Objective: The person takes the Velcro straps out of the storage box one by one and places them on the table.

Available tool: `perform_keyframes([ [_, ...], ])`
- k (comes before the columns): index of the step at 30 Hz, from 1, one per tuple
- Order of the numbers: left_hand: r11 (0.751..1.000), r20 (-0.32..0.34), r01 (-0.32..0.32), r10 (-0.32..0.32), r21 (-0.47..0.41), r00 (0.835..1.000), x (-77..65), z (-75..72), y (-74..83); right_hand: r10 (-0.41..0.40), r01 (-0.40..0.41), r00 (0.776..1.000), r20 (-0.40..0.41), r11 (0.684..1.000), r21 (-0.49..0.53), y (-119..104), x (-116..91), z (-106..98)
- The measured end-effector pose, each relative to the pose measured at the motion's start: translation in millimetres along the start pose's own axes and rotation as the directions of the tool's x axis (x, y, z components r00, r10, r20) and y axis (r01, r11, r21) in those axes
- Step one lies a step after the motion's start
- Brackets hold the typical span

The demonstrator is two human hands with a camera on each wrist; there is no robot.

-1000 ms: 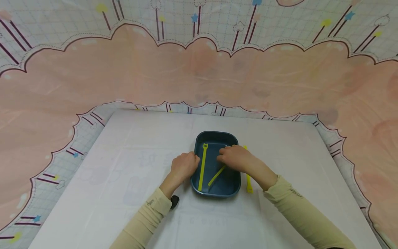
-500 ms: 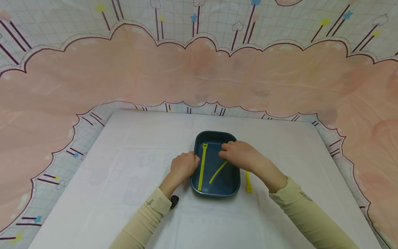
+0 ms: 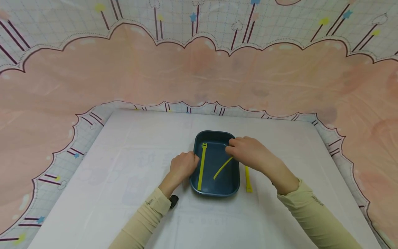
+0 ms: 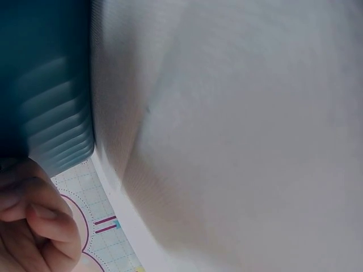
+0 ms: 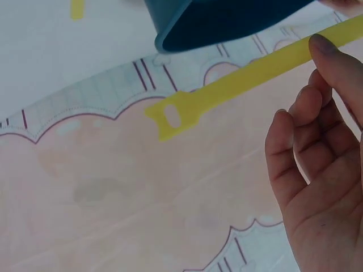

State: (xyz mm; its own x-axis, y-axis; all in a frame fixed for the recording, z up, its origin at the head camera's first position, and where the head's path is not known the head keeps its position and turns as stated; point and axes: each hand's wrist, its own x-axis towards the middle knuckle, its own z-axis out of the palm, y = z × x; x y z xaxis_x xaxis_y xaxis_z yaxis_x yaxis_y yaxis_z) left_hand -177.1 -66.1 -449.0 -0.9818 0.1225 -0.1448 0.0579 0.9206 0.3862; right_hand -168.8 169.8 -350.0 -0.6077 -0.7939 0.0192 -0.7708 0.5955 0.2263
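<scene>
A dark blue tray [image 3: 214, 138] stands on the white table. At its left side my left hand [image 3: 183, 164] grips the rim with curled fingers; the left wrist view shows those fingers [image 4: 54, 221] by the tray's ribbed wall [image 4: 57, 113]. My right hand [image 3: 248, 152], over the tray's right edge, pinches a yellow cable strap [image 5: 255, 73] between thumb and fingers. The strap's slotted head [image 5: 173, 116] sticks out past the hand, and its tail [image 3: 222, 168] slants down over the tray. Another yellow strap [image 3: 202, 166] lies lengthwise along the tray's left side.
A third yellow strap [image 3: 248, 180] lies on the table right of the tray, its far part hidden under the right hand. A small black object [image 3: 174, 201] sits at the left cuff. Patterned peach cloth [image 3: 199, 79] rises behind the table.
My right hand has moved right and slightly away from me, drawing the pinched strap along, so its tail shifts rightward. The left hand and the tray stay nearly where they were.
</scene>
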Motion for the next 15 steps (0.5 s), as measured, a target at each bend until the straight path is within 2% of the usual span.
perform_keyframes([
  [6, 1.000, 0.005, -0.002, 0.002, 0.007, 1.000, 0.3, -0.3, -0.1, 0.097, -0.097, 0.995, 0.004, 0.995, 0.035, 6, -9, -3],
  [15, 1.000, -0.001, -0.011, 0.011, 0.007, 1.000, 0.4, 0.4, -0.1, 0.244, -0.241, 0.970, -0.006, 0.961, 0.138, 19, -25, 0],
])
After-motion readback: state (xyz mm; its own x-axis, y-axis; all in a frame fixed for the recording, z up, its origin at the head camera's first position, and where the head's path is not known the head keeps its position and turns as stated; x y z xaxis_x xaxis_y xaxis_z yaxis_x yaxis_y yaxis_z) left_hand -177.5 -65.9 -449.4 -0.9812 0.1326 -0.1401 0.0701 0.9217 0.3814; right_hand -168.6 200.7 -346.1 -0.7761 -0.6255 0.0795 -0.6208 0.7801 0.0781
